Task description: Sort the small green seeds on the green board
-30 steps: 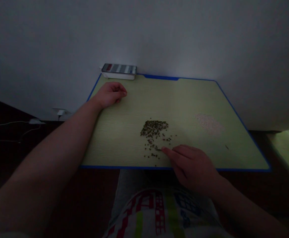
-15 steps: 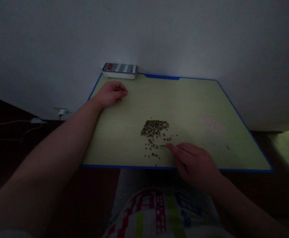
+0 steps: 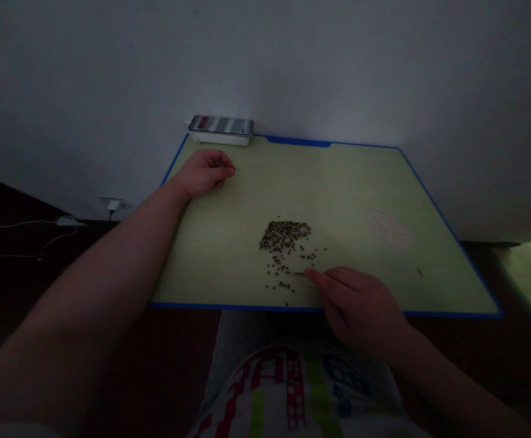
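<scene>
My right hand (image 3: pixel 356 304) is closed in a pinch around a thin pointed metal tool (image 3: pixel 298 273), most of it hidden by the fingers. Its tip lies beside loose grains at the near side of a pile of small dark green-brown beans or seeds (image 3: pixel 283 235). Several more of these are scattered between the pile and the table's front edge. On the left, my left hand (image 3: pixel 208 172) rests on the tabletop with its fingers curled in, and nothing shows in them. To the right is a patch of pale, rice-like grains (image 3: pixel 387 229).
The pale yellow-green table (image 3: pixel 333 182) has a blue rim and stands against a wall. A white box with a dark striped top (image 3: pixel 221 129) sits at its back left corner. A small dark sliver (image 3: pixel 419 272) lies at right. Cables and a power strip (image 3: pixel 69 221) are on the left.
My right hand and the tool tip have shifted slightly toward the table's front edge. My left hand has stayed in place, and the pile looks the same.
</scene>
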The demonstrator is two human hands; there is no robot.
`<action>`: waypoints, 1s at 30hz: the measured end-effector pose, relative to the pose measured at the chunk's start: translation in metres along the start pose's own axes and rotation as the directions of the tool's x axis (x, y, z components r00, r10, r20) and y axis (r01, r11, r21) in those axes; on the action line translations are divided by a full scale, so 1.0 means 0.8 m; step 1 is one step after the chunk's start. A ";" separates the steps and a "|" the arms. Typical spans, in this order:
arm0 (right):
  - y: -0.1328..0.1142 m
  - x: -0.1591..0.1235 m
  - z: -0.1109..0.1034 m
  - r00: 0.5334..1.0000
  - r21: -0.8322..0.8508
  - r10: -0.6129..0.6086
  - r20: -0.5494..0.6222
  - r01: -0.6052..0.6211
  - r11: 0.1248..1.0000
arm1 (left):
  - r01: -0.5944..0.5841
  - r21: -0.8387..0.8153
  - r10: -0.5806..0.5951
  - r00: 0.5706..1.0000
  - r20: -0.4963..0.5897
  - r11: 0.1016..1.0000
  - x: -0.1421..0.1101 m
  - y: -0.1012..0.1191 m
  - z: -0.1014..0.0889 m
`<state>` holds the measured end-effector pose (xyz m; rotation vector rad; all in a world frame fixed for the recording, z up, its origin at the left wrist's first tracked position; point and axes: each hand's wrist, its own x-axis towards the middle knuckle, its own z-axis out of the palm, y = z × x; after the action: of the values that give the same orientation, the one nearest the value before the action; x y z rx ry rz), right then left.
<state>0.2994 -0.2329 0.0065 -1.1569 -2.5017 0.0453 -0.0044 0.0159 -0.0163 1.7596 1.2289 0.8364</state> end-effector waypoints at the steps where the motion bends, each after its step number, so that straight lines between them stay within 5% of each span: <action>1: -0.001 0.000 0.000 1.000 0.003 -0.003 -0.002 0.003 1.000 | -0.006 0.001 0.006 1.000 0.003 1.000 0.001 -0.001 0.000; 19: -0.001 -0.005 0.005 0.996 -0.066 0.081 -0.030 -0.083 0.994 | -0.012 0.036 0.012 1.000 0.006 0.999 -0.001 -0.001 0.000; 30: -0.006 0.008 0.006 1.000 -0.024 0.011 -0.024 -0.012 1.000 | -0.022 0.000 0.022 1.000 0.018 1.000 0.000 0.001 0.001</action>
<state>0.2906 -0.2307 0.0046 -1.1748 -2.4817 0.0044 -0.0032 0.0154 -0.0160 1.7804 1.1998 0.8317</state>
